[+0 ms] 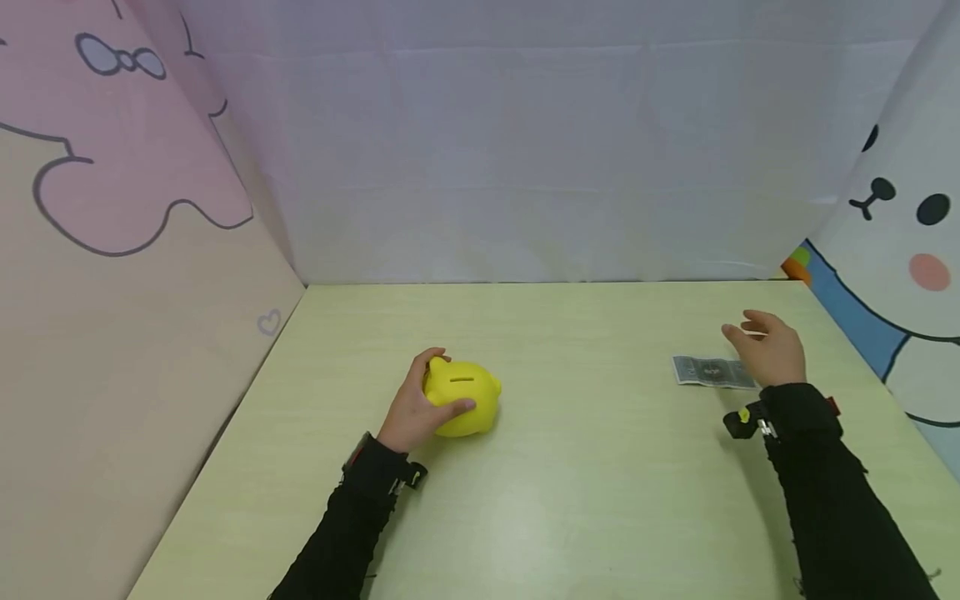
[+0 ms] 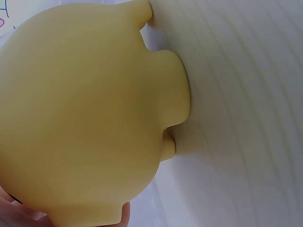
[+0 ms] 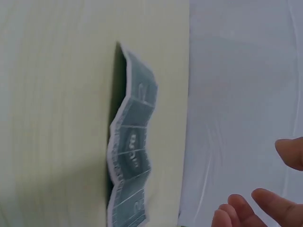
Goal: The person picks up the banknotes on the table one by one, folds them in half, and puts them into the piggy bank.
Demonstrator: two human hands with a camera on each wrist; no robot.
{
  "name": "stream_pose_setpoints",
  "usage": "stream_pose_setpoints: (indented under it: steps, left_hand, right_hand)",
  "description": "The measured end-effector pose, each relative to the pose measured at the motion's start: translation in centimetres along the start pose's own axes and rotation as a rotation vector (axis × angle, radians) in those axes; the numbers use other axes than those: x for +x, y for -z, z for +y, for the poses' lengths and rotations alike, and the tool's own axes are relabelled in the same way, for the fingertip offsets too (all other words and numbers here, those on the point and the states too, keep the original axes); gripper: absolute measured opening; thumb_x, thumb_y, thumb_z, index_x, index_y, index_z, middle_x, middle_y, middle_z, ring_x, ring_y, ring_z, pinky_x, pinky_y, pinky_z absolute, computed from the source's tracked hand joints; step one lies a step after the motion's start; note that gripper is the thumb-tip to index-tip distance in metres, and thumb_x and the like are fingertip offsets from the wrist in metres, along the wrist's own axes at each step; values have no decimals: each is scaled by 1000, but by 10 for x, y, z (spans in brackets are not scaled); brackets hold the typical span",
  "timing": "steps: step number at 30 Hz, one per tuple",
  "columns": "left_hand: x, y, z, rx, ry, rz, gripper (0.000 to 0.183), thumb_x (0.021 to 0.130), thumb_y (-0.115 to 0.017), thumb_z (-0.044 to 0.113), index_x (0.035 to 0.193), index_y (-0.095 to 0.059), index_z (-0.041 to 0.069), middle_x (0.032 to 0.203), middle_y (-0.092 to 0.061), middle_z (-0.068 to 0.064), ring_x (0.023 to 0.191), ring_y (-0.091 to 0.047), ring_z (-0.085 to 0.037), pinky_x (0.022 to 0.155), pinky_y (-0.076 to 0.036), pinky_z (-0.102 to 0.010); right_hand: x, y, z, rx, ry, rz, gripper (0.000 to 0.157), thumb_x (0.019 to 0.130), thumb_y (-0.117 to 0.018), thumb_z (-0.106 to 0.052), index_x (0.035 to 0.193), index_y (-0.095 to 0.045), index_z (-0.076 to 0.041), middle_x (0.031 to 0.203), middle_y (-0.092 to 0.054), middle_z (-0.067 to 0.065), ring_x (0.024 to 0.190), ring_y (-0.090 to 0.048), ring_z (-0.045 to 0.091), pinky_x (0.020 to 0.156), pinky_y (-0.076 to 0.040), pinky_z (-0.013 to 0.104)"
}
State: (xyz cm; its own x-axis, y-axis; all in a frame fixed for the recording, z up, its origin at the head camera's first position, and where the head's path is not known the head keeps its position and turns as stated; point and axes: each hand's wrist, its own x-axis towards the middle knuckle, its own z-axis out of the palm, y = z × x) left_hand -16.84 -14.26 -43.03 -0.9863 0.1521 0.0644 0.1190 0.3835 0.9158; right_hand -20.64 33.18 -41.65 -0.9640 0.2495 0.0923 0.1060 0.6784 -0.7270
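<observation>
A yellow piggy bank (image 1: 471,387) stands upright on the table, its coin slot on top. My left hand (image 1: 412,410) grips it from the left, thumb along the near side and fingers around the far side. In the left wrist view the piggy bank's body (image 2: 85,109) fills much of the picture, its feet on the table and the fingers mostly hidden. Farther right lies a creased banknote (image 1: 708,372). Above its right end hovers my right hand (image 1: 774,350), thumb and fingers apart and holding nothing. The right wrist view shows the note (image 3: 132,151) bent in waves.
The pale wooden table (image 1: 585,483) ends at the back against a white curtain (image 1: 540,167). A pink cartoon panel (image 1: 150,167) borders the left side, and a panel with a white cartoon face (image 1: 892,250) borders the right.
</observation>
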Motion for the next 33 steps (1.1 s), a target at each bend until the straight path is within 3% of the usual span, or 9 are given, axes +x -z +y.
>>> stream_pose_setpoints:
  steps: [11,18,22,29,33]
  left_hand:
    - [0,-1,-1,-6,2,-1,88,69,-81,36,139,-31,17,129,-41,6,102,-48,-23,84,-45,-38]
    - [1,0,1,-10,5,1,83,69,-80,36,136,-32,23,128,-41,7,101,-48,-23,84,-45,-37]
    - [1,-1,1,-13,9,-1,82,70,-80,36,135,-32,24,128,-42,7,100,-48,-23,83,-46,-37]
    - [1,-1,0,-7,4,-6,88,70,-80,36,139,-31,14,128,-41,5,99,-49,-24,82,-46,-38]
    - [1,-1,-1,-6,2,-1,84,70,-80,36,137,-32,19,127,-42,6,99,-49,-24,82,-46,-38]
  right_hand:
    - [2,8,31,-187,-101,-189,74,95,-42,-43,134,-31,19,122,-39,43,104,-42,54,82,-43,58]
    - [9,12,43,-297,-87,-277,71,92,-49,-37,127,-35,23,122,-40,43,106,-41,55,86,-42,59]
    - [12,11,48,-306,-96,-293,69,91,-52,-35,126,-37,23,123,-40,42,106,-40,56,85,-42,59]
    - [15,6,50,-325,-192,-302,61,86,-57,-28,122,-42,20,121,-42,40,103,-43,53,82,-43,57]
    - [16,5,47,-346,-193,-300,59,85,-58,-25,120,-43,20,117,-45,38,98,-46,50,78,-45,54]
